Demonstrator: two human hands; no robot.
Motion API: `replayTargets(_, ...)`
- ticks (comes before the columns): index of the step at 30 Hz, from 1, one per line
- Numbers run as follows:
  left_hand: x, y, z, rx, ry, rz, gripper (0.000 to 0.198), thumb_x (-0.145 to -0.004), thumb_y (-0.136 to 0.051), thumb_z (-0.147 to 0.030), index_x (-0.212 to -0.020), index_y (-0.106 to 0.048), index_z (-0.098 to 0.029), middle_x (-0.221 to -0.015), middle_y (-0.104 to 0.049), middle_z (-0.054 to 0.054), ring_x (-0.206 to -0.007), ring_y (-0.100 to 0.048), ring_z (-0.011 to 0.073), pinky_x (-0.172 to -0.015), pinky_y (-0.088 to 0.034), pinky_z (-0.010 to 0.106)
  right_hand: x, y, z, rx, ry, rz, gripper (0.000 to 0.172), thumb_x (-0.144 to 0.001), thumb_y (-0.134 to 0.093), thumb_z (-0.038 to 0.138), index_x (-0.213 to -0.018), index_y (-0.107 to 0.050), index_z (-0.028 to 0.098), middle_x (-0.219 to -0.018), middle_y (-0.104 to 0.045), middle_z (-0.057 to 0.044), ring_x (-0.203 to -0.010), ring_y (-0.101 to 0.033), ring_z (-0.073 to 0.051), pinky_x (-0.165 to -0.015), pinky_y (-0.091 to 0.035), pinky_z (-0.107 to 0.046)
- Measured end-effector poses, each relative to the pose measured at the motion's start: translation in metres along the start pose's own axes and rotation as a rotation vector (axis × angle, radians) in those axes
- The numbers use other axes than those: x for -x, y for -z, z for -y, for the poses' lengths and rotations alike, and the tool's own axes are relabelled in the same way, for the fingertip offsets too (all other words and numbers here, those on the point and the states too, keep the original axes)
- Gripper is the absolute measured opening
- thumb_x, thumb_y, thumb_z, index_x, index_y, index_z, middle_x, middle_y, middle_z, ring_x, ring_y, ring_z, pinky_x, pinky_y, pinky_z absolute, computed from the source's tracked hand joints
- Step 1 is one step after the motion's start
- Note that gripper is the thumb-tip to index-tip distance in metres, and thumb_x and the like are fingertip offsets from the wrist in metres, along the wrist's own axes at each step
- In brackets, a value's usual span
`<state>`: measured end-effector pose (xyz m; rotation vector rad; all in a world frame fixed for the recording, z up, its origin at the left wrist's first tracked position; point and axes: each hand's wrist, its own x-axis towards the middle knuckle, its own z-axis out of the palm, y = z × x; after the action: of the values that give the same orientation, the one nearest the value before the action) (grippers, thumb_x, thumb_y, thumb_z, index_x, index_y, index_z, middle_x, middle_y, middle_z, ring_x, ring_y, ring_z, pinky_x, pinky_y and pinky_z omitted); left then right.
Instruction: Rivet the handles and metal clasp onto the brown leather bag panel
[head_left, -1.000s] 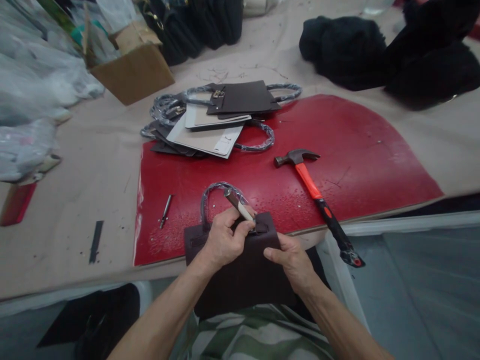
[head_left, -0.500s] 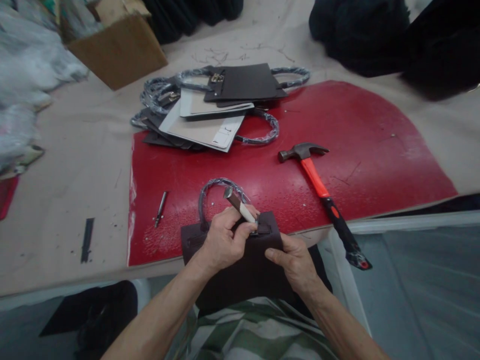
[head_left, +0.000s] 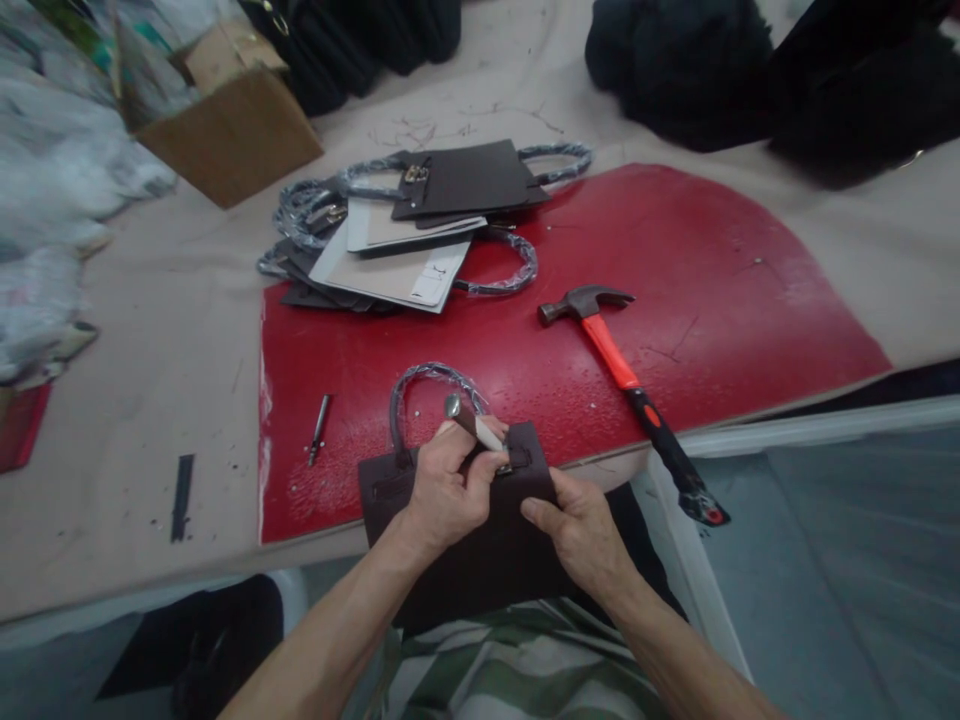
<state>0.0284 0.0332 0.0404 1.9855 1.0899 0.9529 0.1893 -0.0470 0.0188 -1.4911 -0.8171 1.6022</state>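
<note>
A dark brown handbag panel [head_left: 480,555] rests against my lap and the table edge, its plastic-wrapped handle [head_left: 435,370] arching up behind it. My left hand [head_left: 454,480] is closed round a short rod-like tool [head_left: 469,418] with a metal butt and a brown and white shaft. The tool leans toward a small metal fitting at the strap slot near the panel's right top corner; its tip is hidden by my fingers. With thumb in front and fingers behind, my right hand [head_left: 585,525] grips the panel's right edge.
A claw hammer [head_left: 611,355] lies right on the red mat [head_left: 720,270], its handle overhanging the front edge. A thin metal punch [head_left: 319,430] lies left. Behind are stacked bag panels [head_left: 465,180], a cardboard box [head_left: 232,135] and black bags [head_left: 675,70]. A dark strip [head_left: 181,498] lies on the tabletop.
The view has shifted slightly, so the table things sit a little further left. Both hands keep their holds, and the tool in my left hand stays at the same fitting.
</note>
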Motion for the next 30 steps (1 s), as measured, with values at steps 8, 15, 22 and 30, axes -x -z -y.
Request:
replayTargets(8,0.008,-0.006,0.004,-0.044,-0.103,-0.028,0.010,-0.089,-0.055,-0.016,-0.094,-0.064,-0.018,-0.102,-0.073,0.009,-0.098,-0.069,0.0201,-0.091,-0.055,0.035,-0.002,0.000,-0.006,0.058,0.044,-0.005,0.017,-0.073,-0.060,0.027,-0.086,-0.066,0.017,-0.078,-0.066,0.001,-0.074,-0.056,-0.019,-0.067,-0.044,-0.029)
replayTargets(15,0.014,-0.010,0.008,-0.107,-0.178,-0.055,0.010,-0.088,-0.056,-0.015,-0.096,-0.062,-0.018,-0.104,-0.071,0.009,-0.101,-0.068,0.0204,-0.093,-0.054,0.036,0.014,0.013,0.001,0.774,0.144,-0.088,0.015,-0.086,-0.056,0.028,-0.089,-0.066,0.018,-0.079,-0.069,-0.006,-0.072,-0.061,-0.021,-0.066,-0.038,-0.030)
replayTargets(22,0.019,-0.017,0.007,-0.145,-0.205,-0.098,0.011,-0.088,-0.056,-0.017,-0.097,-0.061,-0.019,-0.104,-0.071,0.009,-0.100,-0.067,0.0217,-0.093,-0.053,0.038,0.022,0.073,0.034,1.284,0.617,-0.631,0.022,-0.093,-0.053,0.027,-0.108,-0.062,0.014,-0.104,-0.064,-0.014,-0.097,-0.058,-0.028,-0.084,-0.041,-0.036)
replayTargets(30,0.019,-0.022,0.000,-0.186,-0.187,-0.134,0.006,-0.087,-0.056,-0.018,-0.090,-0.061,-0.020,-0.095,-0.071,0.009,-0.093,-0.067,0.0241,-0.089,-0.053,0.039,-0.006,0.095,0.064,0.593,0.127,-0.315,0.012,-0.073,-0.057,0.016,-0.082,-0.050,0.019,-0.077,-0.049,-0.002,-0.066,-0.048,-0.017,-0.059,-0.032,-0.028)
